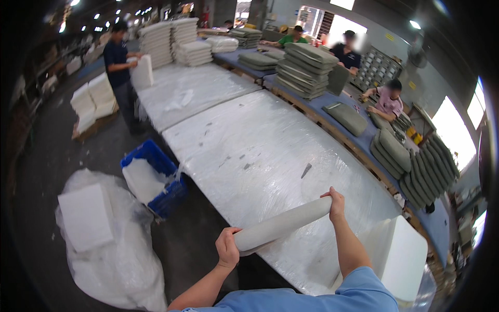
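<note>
A grey fabric-covered cushion (285, 223) is held up by its two ends over the near edge of the plastic-covered table (249, 135). At its left end my left hand (227, 247) is closed, with the thumb on top. My right hand (336, 202) grips the far right end, fingers wrapped round the corner. The cushion is seen nearly edge-on, slanting up to the right, and its underside is mostly hidden. A small dark scrap (306, 170) lies on the table beyond it.
White foam pads (405, 260) stand at my right. To the left are a blue crate (169, 200) with white material and a plastic-wrapped bundle (114, 260). Grey cushion stacks (306, 70) line the blue bench, with people seated behind. A person (122, 73) stands far left handling white foam.
</note>
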The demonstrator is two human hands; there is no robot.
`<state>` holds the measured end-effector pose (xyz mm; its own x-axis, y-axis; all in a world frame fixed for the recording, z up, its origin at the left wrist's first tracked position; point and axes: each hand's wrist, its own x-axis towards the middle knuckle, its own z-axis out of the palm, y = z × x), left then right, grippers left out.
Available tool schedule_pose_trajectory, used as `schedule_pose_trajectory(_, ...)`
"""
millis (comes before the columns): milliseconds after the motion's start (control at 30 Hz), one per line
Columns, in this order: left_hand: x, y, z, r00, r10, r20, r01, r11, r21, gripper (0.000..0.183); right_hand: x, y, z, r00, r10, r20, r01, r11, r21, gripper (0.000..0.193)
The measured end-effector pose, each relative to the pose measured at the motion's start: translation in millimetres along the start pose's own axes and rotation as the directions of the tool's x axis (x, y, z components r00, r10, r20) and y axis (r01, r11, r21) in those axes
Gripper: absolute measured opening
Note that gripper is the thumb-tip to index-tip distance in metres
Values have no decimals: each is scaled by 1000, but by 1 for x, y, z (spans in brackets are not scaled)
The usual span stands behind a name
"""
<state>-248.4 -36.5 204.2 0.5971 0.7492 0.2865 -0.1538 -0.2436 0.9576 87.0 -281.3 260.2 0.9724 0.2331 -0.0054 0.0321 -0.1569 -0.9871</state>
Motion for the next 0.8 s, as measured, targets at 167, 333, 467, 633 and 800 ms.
schedule_pose_trajectory(167, 6, 4, -2, 996, -83, -38, 86, 994, 67, 46, 12, 41, 3, 977, 200, -79, -147, 889, 435, 51)
schedule_pose_trajectory(333, 3, 1, -3, 995, -3, -105, 24, 979, 201, 54, 14, 85, 3, 930, 362, -61, -241, 728, 642, 46)
schedule_pose_trajectory(467, -12, -7, -6, 910, -352, -220, 332, 935, -124, 67, -4, 114, 2, 902, 430, 46, -338, 635, 695, 45)
schedule_pose_trajectory(633, 12, -1, 26, 884, -412, -223, 335, 888, -314, 69, -20, 114, -31, 860, 510, 23, -327, 515, 792, 47)
schedule_pose_trajectory(800, 106, 26, 45, 929, -351, -119, 297, 897, -329, 65, -57, 97, -45, 824, 562, -73, -222, 439, 871, 53)
